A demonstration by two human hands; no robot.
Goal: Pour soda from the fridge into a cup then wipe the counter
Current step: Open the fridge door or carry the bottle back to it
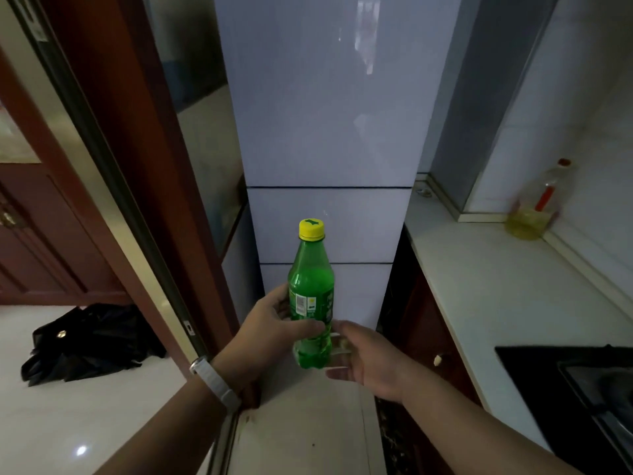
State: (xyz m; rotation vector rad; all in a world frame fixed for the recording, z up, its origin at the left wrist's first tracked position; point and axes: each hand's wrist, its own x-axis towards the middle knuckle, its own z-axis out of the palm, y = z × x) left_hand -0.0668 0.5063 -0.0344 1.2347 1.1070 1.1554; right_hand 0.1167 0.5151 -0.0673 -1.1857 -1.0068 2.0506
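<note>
Before the closed fridge (pixel 325 114), the left hand (pixel 270 323) gripped the upright soda bottle (pixel 310 286), the right hand (pixel 366 358) curved loosely beside its base, whether holding anything I could not tell, so carrying it level and unshaken to the worktop (pixel 496 286) seemed best.

Ahead: the fridge (pixel 329 132) is standing shut, walling off the way.
Left of the fridge: a wooden door frame (pixel 147 173) is crowding close.
Right of the fridge: open counter (pixel 486 296) is stretching between an oil bottle (pixel 537 207) at the wall and a stove (pixel 565 399) at the near end.
Before the fridge: the left hand (pixel 270 323) is gripping the soda bottle (pixel 310 289) mid-passage, the right hand (pixel 366 358) hovering beside.
</note>
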